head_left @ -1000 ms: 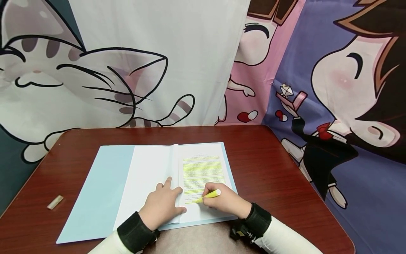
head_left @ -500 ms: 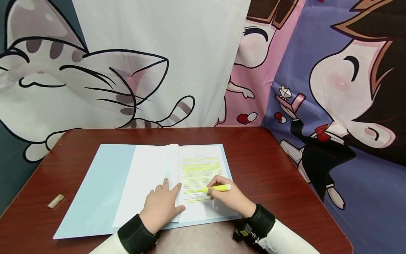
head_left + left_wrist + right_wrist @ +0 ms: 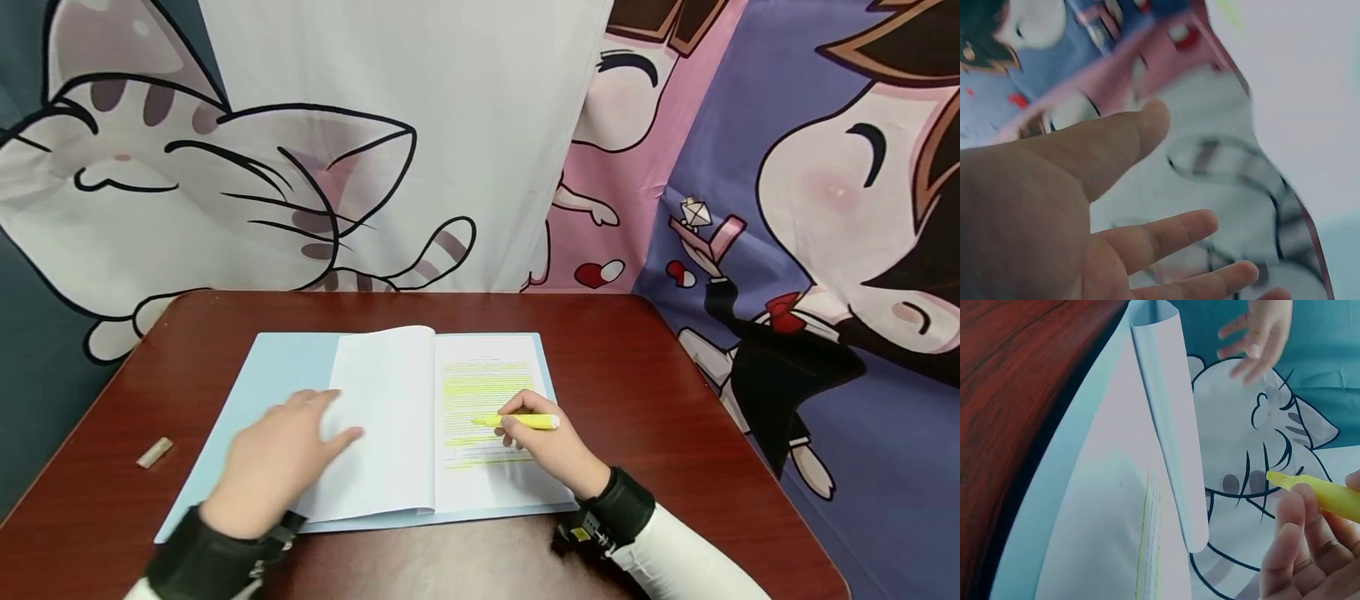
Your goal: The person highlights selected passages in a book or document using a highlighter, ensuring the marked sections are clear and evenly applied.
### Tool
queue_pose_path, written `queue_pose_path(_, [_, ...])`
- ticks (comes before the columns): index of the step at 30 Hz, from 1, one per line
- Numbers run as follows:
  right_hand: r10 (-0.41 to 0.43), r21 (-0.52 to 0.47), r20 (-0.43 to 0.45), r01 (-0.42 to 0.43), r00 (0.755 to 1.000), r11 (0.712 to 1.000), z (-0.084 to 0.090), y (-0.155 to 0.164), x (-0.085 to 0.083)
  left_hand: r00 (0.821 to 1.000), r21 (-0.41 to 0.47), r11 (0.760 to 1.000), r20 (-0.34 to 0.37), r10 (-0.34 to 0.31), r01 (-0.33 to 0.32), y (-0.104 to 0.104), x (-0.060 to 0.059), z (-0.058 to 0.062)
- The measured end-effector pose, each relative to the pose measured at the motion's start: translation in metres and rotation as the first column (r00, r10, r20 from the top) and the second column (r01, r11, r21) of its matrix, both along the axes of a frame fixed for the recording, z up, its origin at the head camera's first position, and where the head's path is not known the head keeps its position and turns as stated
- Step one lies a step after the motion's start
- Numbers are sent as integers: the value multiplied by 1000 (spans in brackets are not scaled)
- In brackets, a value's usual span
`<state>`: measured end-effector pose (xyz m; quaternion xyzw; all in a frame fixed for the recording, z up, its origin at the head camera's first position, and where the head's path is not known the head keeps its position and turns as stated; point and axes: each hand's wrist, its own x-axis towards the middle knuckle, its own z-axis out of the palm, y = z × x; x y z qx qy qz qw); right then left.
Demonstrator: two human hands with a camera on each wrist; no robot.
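A yellow highlighter (image 3: 538,422) is pinched between the thumb and fingers of my right hand (image 3: 553,443), over the printed sheet (image 3: 487,483) on the right. In the right wrist view the highlighter's uncapped tip (image 3: 1275,478) shows clear of the paper. Many lines on that sheet are marked yellow. My left hand (image 3: 272,460), fingers spread and holding nothing, hovers over the left part of the light blue folder (image 3: 288,358), beside the turned-back white page (image 3: 382,408). That page bulges up near the fold. The left wrist view shows the palm, thumb and fingers spread apart.
A small pale block (image 3: 155,452) lies on the reddish-brown table (image 3: 637,400), left of the folder. Behind the table hang cartoon-printed cloths (image 3: 480,150), one with a cat. The table's rounded right corner is near my right sleeve (image 3: 686,558).
My left hand has come off the white page near the fold and swung left. The page now curls up more. My right hand has lifted the highlighter off the bottom lines and moved up the sheet.
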<state>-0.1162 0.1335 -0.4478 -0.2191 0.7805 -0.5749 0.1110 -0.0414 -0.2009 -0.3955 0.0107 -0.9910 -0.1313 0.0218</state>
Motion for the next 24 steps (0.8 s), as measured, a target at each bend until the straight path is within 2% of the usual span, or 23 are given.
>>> queue_pose_path(3, [-16, -6, 3, 16, 1000, 1000, 1, 1, -5, 997, 9, 999, 61, 49, -50, -43, 0, 4])
queue_pose_path(6, [-38, -24, 11, 38, 999, 999, 1, 3, -9, 986, 9, 995, 139, 97, -99, -91, -3, 0])
queue_pose_path(10, [-58, -40, 18, 58, 998, 997, 2, 6, -15, 957, 2, 985, 238, 164, -170, -147, -7, -19])
queue_pose_path(13, [-69, -46, 19, 70, 997, 997, 3, 7, -18, 933, -9, 977, 295, 207, -214, -178, -7, -40])
queue_pose_path(16, [-76, -55, 23, 78, 997, 995, 4, 7, -21, 914, -14, 972, 336, 227, -236, -196, -4, -58])
queue_pose_path(18, [-80, -61, 26, 81, 996, 995, 3, 7, -22, 908, -34, 969, 342, 242, -245, -203, -1, -66])
queue_pose_path(21, [-80, -72, 21, 81, 997, 994, 2, 7, -23, 906, -66, 966, 337, 256, -248, -209, 0, -70])
queue_pose_path(24, [-86, -80, 11, 86, 996, 993, 1, 7, -24, 908, -96, 965, 327, 261, -243, -211, -2, -69])
